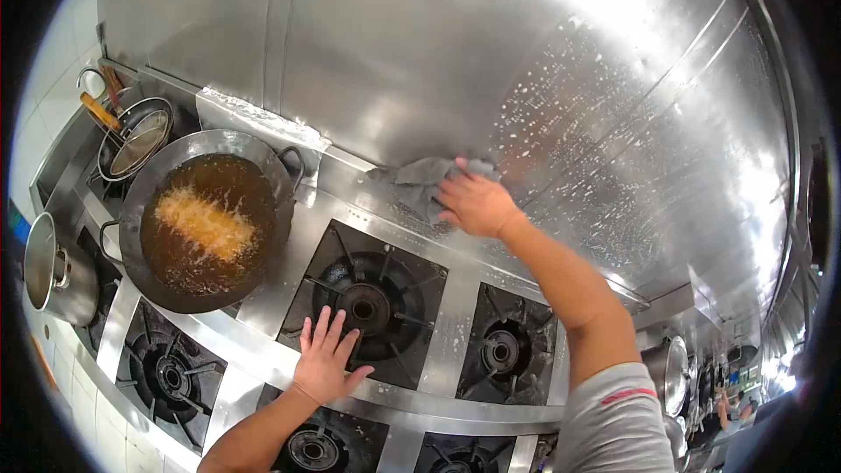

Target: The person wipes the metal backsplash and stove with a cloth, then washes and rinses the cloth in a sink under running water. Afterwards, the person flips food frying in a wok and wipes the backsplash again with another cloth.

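My right hand [476, 201] presses a crumpled grey cloth [420, 177] against the lower part of the stainless steel wall panel [377, 61], just above the back ledge of the stove. White foamy droplets speckle the panel to the right of the cloth. My left hand [326, 364] is spread open, palm down, over the front edge of a large burner [363, 305], with nothing in it. To the left, a big two-handled wok [188, 298] holds dark oil, where a golden mass of food [210, 226] bubbles.
A strainer [138, 147] and a pan lie behind the wok. At the far left stands a steel pot [66, 276]. More burners [501, 349] surround my hands. Metal pots [670, 375] are stacked at the right, and another person [745, 412] shows in the far background.
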